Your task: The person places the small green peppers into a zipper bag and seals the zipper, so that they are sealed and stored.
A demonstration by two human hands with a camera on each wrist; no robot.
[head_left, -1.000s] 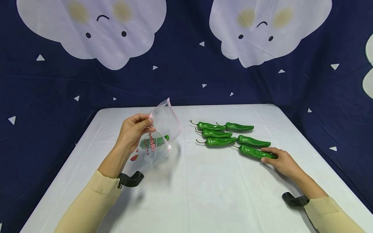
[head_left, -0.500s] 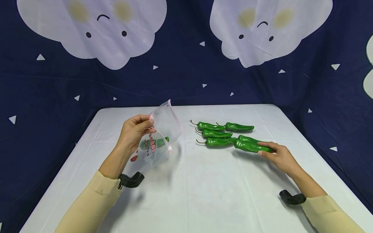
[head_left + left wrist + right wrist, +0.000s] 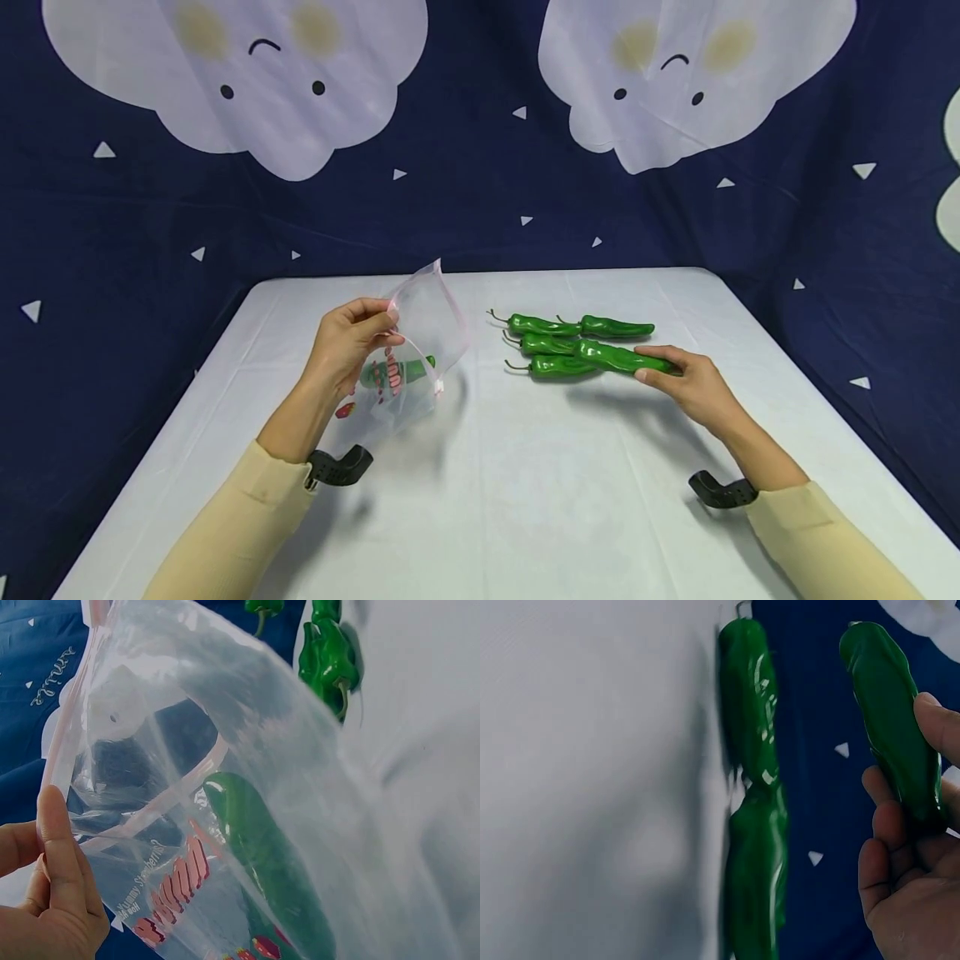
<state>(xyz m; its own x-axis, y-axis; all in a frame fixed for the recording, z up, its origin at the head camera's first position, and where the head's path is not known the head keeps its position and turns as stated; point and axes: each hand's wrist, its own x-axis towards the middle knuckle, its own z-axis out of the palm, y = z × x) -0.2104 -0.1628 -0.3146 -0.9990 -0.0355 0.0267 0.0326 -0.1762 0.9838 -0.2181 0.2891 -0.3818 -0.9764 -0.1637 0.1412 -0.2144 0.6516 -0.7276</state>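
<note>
Head view: right hand (image 3: 693,385) grips raised pepper (image 3: 617,358) by tip end, now lifted off white table (image 3: 555,483) and shifted leftward, nearer bag (image 3: 412,408); left hand (image 3: 345,337) pinches bag's rim, mouth gaping, another pepper (image 3: 412,370) inside. Bagging seems to be advancing.

One bag (image 3: 431,312), two hands (image 3: 341,346), two black wristbands (image 3: 723,490), six green peppers (image 3: 611,357) — perhaps a seventh, hidden right of centre.

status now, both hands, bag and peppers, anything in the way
Left hand pinching clear bag, mouth open, pepper inside. Right hand gripping another pepper above the table. No obstruction seen between it and bag.
</note>
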